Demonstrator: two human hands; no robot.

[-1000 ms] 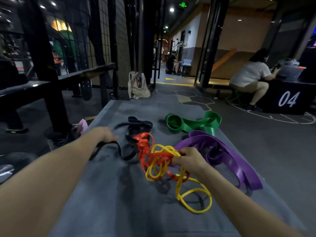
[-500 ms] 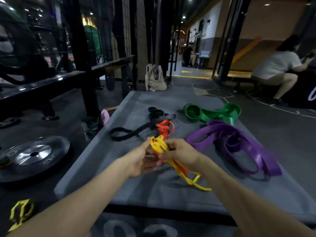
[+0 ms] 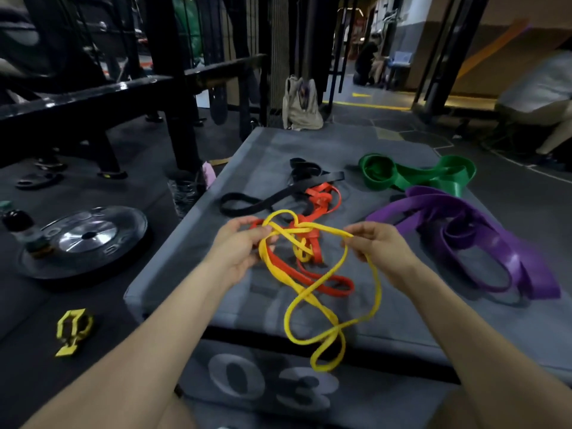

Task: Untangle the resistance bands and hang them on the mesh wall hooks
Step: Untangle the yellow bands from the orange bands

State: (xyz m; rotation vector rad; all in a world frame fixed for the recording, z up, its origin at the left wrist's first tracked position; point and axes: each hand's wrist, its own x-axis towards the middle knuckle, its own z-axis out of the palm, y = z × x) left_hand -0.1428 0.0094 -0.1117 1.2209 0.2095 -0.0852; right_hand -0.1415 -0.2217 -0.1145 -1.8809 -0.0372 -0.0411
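Evidently both hands are closed on the yellow band (image 3: pixel 312 292): the left hand (image 3: pixel 240 246) pinches a run of it where it crosses the orange band (image 3: pixel 312 258), and the right hand (image 3: pixel 376 244) pinches the far end of the same run, so a taut length spans between the two grips. Below the grips the yellow band droops in slack loops over the front edge of the grey box (image 3: pixel 192 258). Between the grips the two bands are knotted together. Judged by the sag, the band is light, limp and stretchy, with a rubbery surface likely to bind on itself. Best hold: close beside the knot, feeding loops through rather than pulling. Beyond the grips lie the black band (image 3: pixel 263 201), green band (image 3: pixel 414 174) and purple band (image 3: pixel 483 239).
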